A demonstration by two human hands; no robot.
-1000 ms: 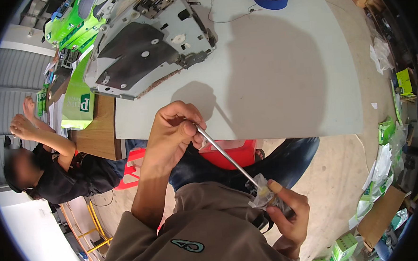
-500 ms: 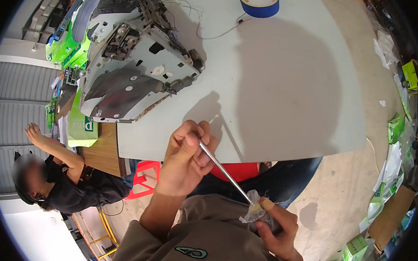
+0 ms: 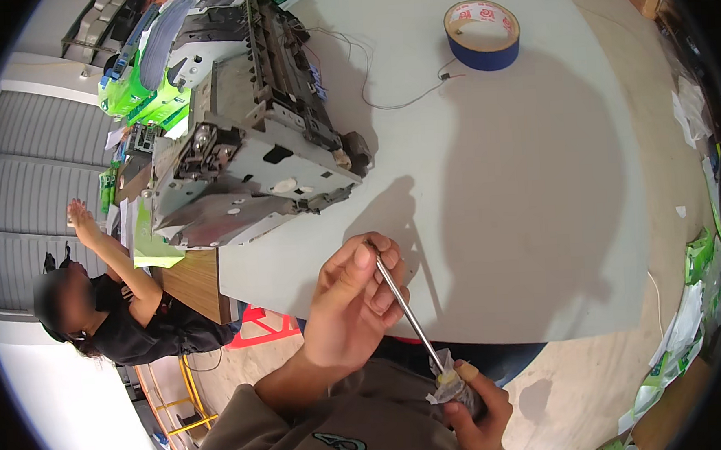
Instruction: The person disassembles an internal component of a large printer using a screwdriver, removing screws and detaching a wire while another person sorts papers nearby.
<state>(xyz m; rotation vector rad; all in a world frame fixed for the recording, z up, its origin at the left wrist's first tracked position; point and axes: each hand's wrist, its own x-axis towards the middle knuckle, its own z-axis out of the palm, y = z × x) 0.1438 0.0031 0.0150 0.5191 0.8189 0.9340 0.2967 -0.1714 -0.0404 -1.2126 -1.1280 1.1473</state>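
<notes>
Both my hands are on a screwdriver with a long, slim metal shaft (image 3: pixel 407 308), held slanting over the near edge of the table. My left hand (image 3: pixel 348 299) pinches the upper end of the shaft between thumb and fingers, hiding its tip. At the lower end, my right hand (image 3: pixel 486 420) is closed around the handle, which is wrapped in crumpled clear plastic (image 3: pixel 450 386) with some yellow showing through. Beyond my left hand stands a partly dismantled grey metal machine (image 3: pixel 280 168) with dark rails and a bare side plate. My hands are apart from it.
On the pale table (image 3: pixel 531 216) lie a blue tape roll (image 3: pixel 484 54) and a thin grey wire (image 3: pixel 395 107). Left of me, another person (image 3: pixel 153 317) raises an arm near a wooden table (image 3: pixel 191 287). A red stool (image 3: pixel 260 328) stands below. Papers and packaging (image 3: pixel 669 364) litter the right side.
The view has shifted, so the machine and tape roll sit lower in the picture. My hands keep the same hold, with the shaft now a little steeper.
</notes>
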